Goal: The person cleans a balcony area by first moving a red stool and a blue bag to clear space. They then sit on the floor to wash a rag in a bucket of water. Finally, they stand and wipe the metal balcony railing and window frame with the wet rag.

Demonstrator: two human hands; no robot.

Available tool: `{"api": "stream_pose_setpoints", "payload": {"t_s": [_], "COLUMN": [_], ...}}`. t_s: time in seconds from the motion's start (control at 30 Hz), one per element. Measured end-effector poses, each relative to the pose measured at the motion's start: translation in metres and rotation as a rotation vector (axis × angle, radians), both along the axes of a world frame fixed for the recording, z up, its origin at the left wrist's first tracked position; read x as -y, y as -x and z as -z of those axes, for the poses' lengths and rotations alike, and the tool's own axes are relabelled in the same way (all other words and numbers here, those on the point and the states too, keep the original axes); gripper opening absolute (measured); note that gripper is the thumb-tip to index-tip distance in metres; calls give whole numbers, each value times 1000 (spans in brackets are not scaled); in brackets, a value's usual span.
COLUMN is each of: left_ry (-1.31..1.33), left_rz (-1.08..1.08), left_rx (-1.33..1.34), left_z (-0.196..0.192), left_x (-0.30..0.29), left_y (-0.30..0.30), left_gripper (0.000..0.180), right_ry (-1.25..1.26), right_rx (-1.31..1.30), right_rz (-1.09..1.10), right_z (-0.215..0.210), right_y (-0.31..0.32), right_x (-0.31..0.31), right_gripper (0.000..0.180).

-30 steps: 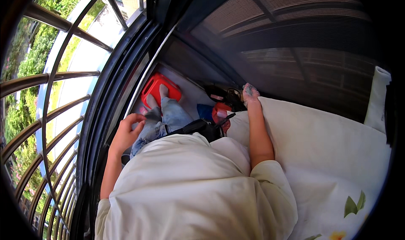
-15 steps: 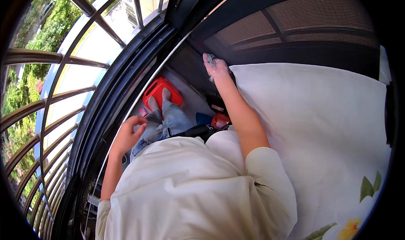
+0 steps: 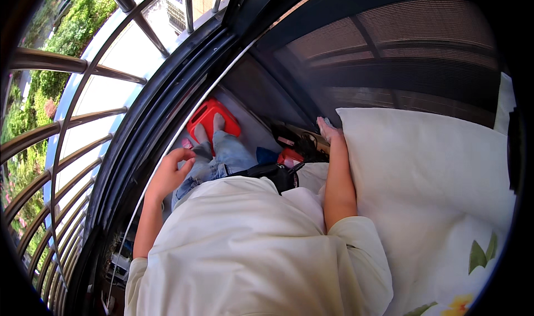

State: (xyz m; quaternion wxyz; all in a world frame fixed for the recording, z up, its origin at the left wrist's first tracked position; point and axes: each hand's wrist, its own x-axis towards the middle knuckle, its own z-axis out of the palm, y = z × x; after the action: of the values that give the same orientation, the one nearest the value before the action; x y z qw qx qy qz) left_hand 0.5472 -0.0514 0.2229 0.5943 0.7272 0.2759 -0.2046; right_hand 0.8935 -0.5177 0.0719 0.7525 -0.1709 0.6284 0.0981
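Note:
My right hand [image 3: 330,130] is down low against the dark framed mesh panel [image 3: 411,66], at the near corner of a white cloth sheet [image 3: 423,155]. A small grey, crumpled bit of cloth [image 3: 327,120] shows at its fingers; most of it is hidden. Something thin, pale and see-through or wet seems to cover the hand. Nothing is in my left hand [image 3: 173,170], which hovers by the dark window track [image 3: 161,88] with fingers loosely bent and thumb apart. A white cord [image 3: 206,96] runs slantwise close beside it.
My feet stand on a red plastic stool [image 3: 208,118]. Curved metal bars [image 3: 50,58] line the left, with greenery beyond. A black waist bag [image 3: 278,174] hangs at my front. Several items, one a red package [image 3: 290,157], lie low beside it. Yellow-centred flowers [image 3: 460,305] decorate the sheet.
My right hand has moved down and to the right along the mesh panel, with the grey cloth. The white sheet's edge sits lower in view. My left hand has hardly moved.

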Motion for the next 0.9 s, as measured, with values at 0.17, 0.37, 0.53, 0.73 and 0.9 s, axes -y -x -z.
{"api": "stream_pose_setpoints", "payload": {"t_s": [0.17, 0.37, 0.53, 0.73, 0.9], "left_ry": [-1, -16, -64, -48, -67], "left_rz": [-6, -10, -48, -126, -168], "left_rx": [59, 57, 49, -3, 56], "left_z": [9, 8, 0, -9, -8], "left_x": [-4, -6, -6, -7, -4], "left_y": [0, 5, 18, 18, 22], "left_gripper": [15, 16, 18, 18, 19], "right_ry": [173, 264, -88, -358, -132], "right_rx": [-25, 207, 153, 249, 699], "right_rz": [312, -24, -129, -214, -1659], "right_z": [5, 47, 45, 18, -41], "right_y": [24, 8, -10, -14, -12], "right_x": [76, -14, -179, -323, -343], "right_gripper": [52, 45, 39, 31, 28]}}
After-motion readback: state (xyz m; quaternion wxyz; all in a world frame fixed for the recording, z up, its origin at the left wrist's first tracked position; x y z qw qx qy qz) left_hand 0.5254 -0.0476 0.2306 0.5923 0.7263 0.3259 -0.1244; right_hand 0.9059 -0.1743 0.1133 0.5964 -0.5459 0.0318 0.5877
